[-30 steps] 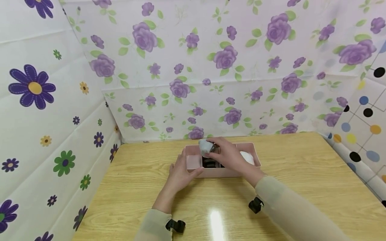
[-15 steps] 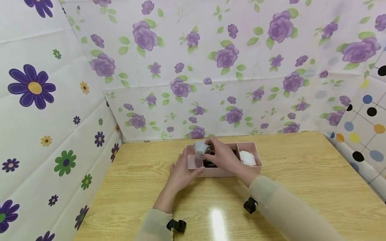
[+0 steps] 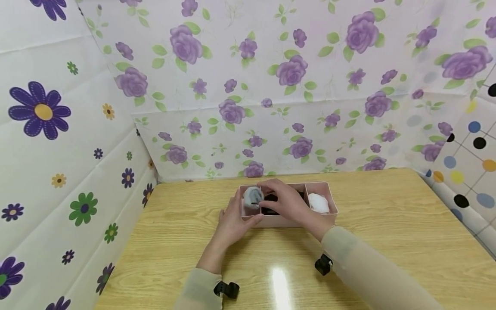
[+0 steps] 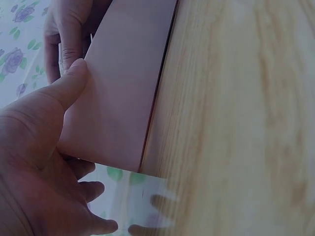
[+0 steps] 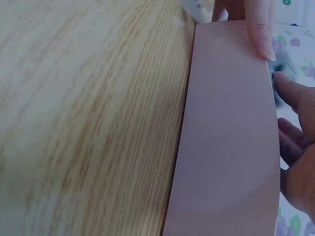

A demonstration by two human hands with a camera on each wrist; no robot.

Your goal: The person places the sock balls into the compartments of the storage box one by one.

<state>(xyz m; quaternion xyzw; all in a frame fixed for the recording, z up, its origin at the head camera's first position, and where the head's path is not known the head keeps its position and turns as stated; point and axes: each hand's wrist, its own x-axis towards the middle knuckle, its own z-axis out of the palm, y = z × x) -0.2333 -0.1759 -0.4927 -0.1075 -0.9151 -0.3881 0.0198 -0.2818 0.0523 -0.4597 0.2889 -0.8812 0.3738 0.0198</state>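
Note:
A pink divided box [image 3: 284, 221] sits on the table. My left hand [image 3: 231, 220] grips its left end, the thumb over the front rim and the fingers along the end wall. In the left wrist view the left thumb [image 4: 74, 81] presses the rim. My right hand [image 3: 288, 200] pinches a rolled grey sock [image 3: 252, 197] at its right edge, in the left compartment. Black items, seemingly rolled socks [image 3: 270, 209], lie in the middle part, partly under the right hand. A white rolled bundle [image 3: 318, 203] fills part of the right compartment.
The wooden table [image 3: 186, 241] extends around the box, with a light glare in front. A floral cloth [image 3: 248, 103] hangs behind, and a flower-patterned sheet [image 3: 69, 172] stands at the left. A dotted sheet [image 3: 469, 185] stands at the right.
The right hand has carried the grey sock left from above the middle compartment and lowered it into the left one. The left hand stays on the box's left end.

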